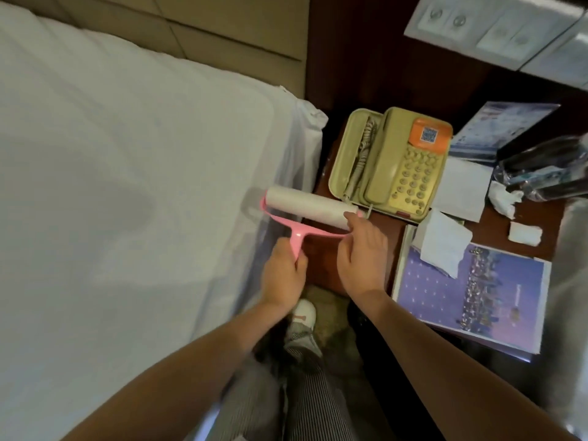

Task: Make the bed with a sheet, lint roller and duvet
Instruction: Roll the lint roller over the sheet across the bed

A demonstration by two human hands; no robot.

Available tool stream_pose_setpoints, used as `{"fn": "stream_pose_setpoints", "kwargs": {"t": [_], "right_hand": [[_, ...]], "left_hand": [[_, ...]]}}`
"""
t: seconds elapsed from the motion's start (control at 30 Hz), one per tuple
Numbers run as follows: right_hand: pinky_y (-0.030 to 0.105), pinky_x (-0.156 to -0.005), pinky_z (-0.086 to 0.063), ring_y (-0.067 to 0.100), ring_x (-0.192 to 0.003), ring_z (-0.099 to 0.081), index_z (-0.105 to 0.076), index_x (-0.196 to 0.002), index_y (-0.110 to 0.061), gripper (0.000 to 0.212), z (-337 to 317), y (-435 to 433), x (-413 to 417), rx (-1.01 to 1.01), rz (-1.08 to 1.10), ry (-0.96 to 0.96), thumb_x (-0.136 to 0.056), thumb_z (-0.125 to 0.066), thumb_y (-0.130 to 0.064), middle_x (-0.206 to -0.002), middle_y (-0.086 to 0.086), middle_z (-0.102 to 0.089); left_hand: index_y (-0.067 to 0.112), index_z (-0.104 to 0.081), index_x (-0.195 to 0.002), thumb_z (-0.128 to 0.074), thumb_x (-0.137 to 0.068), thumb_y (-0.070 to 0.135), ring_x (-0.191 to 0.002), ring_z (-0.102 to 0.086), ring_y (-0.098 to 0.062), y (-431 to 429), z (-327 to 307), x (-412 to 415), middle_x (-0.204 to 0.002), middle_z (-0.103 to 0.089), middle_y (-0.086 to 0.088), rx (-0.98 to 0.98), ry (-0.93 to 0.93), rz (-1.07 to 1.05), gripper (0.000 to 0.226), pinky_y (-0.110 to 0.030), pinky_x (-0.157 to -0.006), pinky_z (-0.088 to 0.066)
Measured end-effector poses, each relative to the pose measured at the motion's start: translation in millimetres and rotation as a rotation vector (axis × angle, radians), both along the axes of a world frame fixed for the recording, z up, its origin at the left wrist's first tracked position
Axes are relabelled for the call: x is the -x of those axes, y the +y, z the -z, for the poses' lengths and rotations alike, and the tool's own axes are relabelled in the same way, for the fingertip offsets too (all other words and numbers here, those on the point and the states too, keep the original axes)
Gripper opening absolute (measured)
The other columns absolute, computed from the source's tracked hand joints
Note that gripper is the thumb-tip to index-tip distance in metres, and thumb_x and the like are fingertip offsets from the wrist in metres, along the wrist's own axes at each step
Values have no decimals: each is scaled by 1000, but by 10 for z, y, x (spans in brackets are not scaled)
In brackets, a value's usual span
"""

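Pink plastic frames the lint roller [305, 206], held level where the white sheet [127, 154] drapes off the mattress corner, just beside the telephone [397, 163] on the bedside worktop [528, 227]. The person's left hand [283, 278] has its fingers [301, 261] wrapped round the handle, which looks like the working grip for rolling. The right hand [362, 249] rests at the roll's other end with its thumb on the paper. Its fingertips are hidden, so whether it pinches anything cannot be told; likely it steadies the roll or peels a layer. The sheet already lies smooth, seemingly ready for rolling.
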State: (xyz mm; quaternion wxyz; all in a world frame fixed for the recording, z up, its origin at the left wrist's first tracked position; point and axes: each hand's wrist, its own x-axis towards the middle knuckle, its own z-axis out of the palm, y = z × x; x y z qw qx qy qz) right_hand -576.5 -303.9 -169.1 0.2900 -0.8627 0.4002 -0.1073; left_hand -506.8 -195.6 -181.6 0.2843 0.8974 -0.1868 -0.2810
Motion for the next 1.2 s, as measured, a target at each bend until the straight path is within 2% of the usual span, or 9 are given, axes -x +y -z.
{"fn": "stream_pose_setpoints", "kwargs": {"t": [0.07,0.2,0.43,0.53,0.63,0.73,0.87,1.07,1.2], "right_hand": [[31,-93,-33,32,-100,-58,-58,-120,-5,47,-38,-35,-190,9,-38,-28,-83,-31,-18,-109,13,-63],[33,-96,-29,34,-109,-52,-54,-125,-4,56,-33,-100,-690,-24,-66,6,-81,-24,-24,-119,14,-58],[38,-113,-11,27,-140,-18,-20,-147,-10,60,231,-331,-2011,-62,-292,411,-93,-36,-28,-152,10,-23],[45,-115,7,28,-145,12,7,-150,-12,88,463,-428,-2550,-54,-433,622,-92,-46,-51,-158,11,11],[48,-112,16,30,-141,25,24,-145,-9,126,727,-513,-2871,-76,-485,762,-73,-58,-72,-153,15,27],[47,-111,18,27,-139,30,32,-141,-10,143,978,-560,-2970,-195,-432,723,-59,-66,-76,-150,13,35],[45,-110,19,26,-138,33,34,-140,-12,147,1089,-590,-2931,-267,-433,620,-56,-68,-76,-149,12,37],[42,-111,19,23,-139,31,31,-142,-11,146,1069,-534,-2909,-244,-393,617,-56,-68,-76,-150,10,34],[42,-113,18,23,-139,31,30,-142,-12,143,1044,-508,-2891,-229,-366,611,-59,-68,-75,-151,10,34]], "left_hand": [[-3,-51,-107,-49,-94,15,-88,-60,-37,15,-84,-334,-93,-62,-19,-22,-76,-41,22,-33,-66,-36],[-3,-50,-100,-46,-95,20,-89,-59,-41,-5,-146,-1168,-92,-62,-23,-141,-242,-48,24,-37,-65,-35],[-2,-42,-119,-35,-100,28,-96,-58,-39,-215,-56,-2387,-104,-60,-22,-380,-345,74,36,-35,-67,-34],[-2,-34,-129,-32,-101,22,-102,-58,-38,-285,98,-2755,-110,-60,-20,-481,-312,94,37,-37,-72,-38],[-1,-34,-127,-30,-100,15,-109,-55,-38,-425,259,-3001,-118,-57,-20,-505,-166,51,31,-41,-86,-42],[-1,-27,-136,-30,-99,11,-119,-50,-36,-748,367,-3283,-130,-50,-20,-495,-98,89,39,-40,-96,-39],[-5,-6,-145,-32,-100,12,-131,-40,-32,-992,390,-3447,-146,-34,-19,-534,-91,212,54,-35,-104,-34],[-2,-30,-130,-37,-95,9,-117,-51,-36,-456,163,-3151,-127,-51,-20,-620,35,159,37,-40,-93,-41],[-11,-10,-141,-32,-98,7,-132,-37,-33,-621,150,-3253,-144,-32,-22,-649,-51,233,51,-36,-103,-32]]}}
